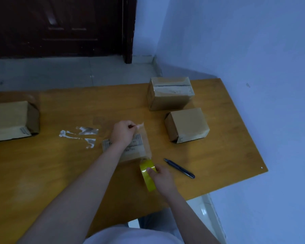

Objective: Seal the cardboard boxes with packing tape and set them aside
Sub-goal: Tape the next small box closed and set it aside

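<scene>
Right then, the left hand [122, 132] pinched the loose end of a strip of clear tape [144, 138] and held it up over a small flat box [128, 150] in the middle of the worktop [60, 173]. The right hand [161, 176] gripped the yellow tape roll [147, 175] at the near edge of that box, with the thumb pressed on top of the roll. The strip ran tight between the two hands, just above the box.

Lots could have gone wrong from there. The tape was thin and sticky, so it could have folded over and stuck to itself if the hands came closer and let it go slack. It could have landed crooked and missed the seam, because the left arm hid much of the box. The box looked light, so it might have slid or lifted when the tape touched it, as no hand held it down. The end might also have stuck to the fingers and not let go.

The black cutter [180, 168] lay just beside the right hand. A quick grab for it could have nicked a finger or loosened the roll.

Two more boxes sat well apart at the far right, a bigger taped box [170, 95] and a smaller box [187, 125]. A long box [11, 120] lay at the left edge. Some old tape scraps [79, 134] were stuck on the worktop near the left hand, and fresh tape could have caught on them.
</scene>
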`<state>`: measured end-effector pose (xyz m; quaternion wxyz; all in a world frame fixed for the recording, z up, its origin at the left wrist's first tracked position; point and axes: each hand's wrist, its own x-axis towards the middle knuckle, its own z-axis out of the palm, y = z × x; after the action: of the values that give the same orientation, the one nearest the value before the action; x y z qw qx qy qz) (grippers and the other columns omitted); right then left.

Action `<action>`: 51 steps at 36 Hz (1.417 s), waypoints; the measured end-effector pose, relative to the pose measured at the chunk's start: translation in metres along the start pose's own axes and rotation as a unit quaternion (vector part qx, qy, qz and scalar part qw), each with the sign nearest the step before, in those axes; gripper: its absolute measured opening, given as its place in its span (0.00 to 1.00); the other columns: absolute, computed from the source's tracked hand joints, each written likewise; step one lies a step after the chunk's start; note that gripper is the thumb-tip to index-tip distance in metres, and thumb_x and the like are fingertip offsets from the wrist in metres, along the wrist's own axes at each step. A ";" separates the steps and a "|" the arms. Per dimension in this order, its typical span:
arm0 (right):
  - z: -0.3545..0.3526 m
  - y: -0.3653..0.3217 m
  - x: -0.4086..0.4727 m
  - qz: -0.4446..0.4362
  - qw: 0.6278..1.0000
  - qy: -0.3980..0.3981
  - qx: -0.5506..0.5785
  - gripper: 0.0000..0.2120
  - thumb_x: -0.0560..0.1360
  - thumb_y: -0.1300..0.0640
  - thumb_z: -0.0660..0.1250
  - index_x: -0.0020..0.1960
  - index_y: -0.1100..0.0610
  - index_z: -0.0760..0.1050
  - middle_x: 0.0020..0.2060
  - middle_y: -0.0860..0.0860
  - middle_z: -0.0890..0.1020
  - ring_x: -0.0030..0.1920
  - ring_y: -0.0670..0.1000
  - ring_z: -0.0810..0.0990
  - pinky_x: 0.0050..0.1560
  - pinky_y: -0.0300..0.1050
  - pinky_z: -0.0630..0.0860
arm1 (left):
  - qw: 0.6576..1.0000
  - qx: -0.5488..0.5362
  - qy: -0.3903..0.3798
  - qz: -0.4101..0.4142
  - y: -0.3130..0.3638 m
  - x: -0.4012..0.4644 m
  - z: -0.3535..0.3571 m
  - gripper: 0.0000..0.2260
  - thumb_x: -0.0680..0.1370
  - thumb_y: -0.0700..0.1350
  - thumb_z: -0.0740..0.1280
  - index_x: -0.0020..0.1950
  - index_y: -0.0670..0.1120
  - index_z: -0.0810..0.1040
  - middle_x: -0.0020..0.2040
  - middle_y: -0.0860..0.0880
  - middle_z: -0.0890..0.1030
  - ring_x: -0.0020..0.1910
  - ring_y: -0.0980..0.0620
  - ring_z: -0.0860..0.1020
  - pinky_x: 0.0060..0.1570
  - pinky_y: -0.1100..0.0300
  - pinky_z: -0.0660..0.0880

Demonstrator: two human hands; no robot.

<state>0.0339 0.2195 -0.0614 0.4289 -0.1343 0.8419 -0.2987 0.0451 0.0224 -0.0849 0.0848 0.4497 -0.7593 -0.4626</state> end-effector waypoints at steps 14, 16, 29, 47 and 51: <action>0.015 -0.011 0.031 0.059 0.997 -0.002 0.053 0.22 0.76 0.48 0.63 0.64 0.61 0.73 0.50 0.58 0.81 0.48 0.57 0.80 0.46 0.48 0.77 | 0.966 0.120 -0.170 -0.156 0.020 0.021 -0.010 0.12 0.76 0.46 0.69 0.54 0.39 0.81 0.54 0.43 0.80 0.54 0.44 0.78 0.49 0.57 0.74; 0.016 -0.010 0.032 0.065 0.995 -0.006 0.075 0.24 0.76 0.47 0.63 0.66 0.61 0.71 0.55 0.57 0.80 0.52 0.57 0.80 0.52 0.52 0.78 | 0.955 0.143 -0.187 -0.182 0.024 0.021 -0.010 0.12 0.76 0.48 0.69 0.53 0.40 0.79 0.53 0.44 0.78 0.49 0.45 0.77 0.46 0.57 0.73; 0.015 -0.014 0.026 0.044 0.990 -0.009 0.130 0.22 0.72 0.42 0.62 0.55 0.59 0.75 0.52 0.60 0.80 0.52 0.60 0.79 0.56 0.59 0.76 | 0.994 0.077 0.020 -0.072 0.020 0.011 0.006 0.09 0.80 0.45 0.63 0.54 0.44 0.80 0.54 0.44 0.81 0.53 0.44 0.78 0.48 0.58 0.73; 0.006 -0.021 0.029 -0.023 0.979 -0.021 0.203 0.06 0.79 0.57 0.60 0.46 0.56 0.73 0.37 0.52 0.75 0.37 0.50 0.74 0.38 0.42 0.69 | 0.908 0.311 -0.120 0.254 -0.035 -0.052 0.000 0.41 0.71 0.68 0.25 0.77 0.57 0.58 0.78 0.58 0.53 0.77 0.55 0.47 0.73 0.54 0.44; 0.004 -0.003 0.025 -0.038 0.988 -0.012 0.149 0.11 0.79 0.53 0.61 0.46 0.60 0.75 0.36 0.51 0.76 0.36 0.49 0.75 0.38 0.42 0.70 | 0.901 0.328 -0.105 0.265 -0.033 -0.060 0.000 0.40 0.71 0.71 0.28 0.77 0.58 0.57 0.78 0.58 0.52 0.74 0.60 0.42 0.70 0.58 0.36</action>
<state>0.0219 0.2035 -0.0779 0.4423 -0.1048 0.7772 -0.4351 0.1003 0.0628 -0.0936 -0.0283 0.1833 -0.9636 -0.1925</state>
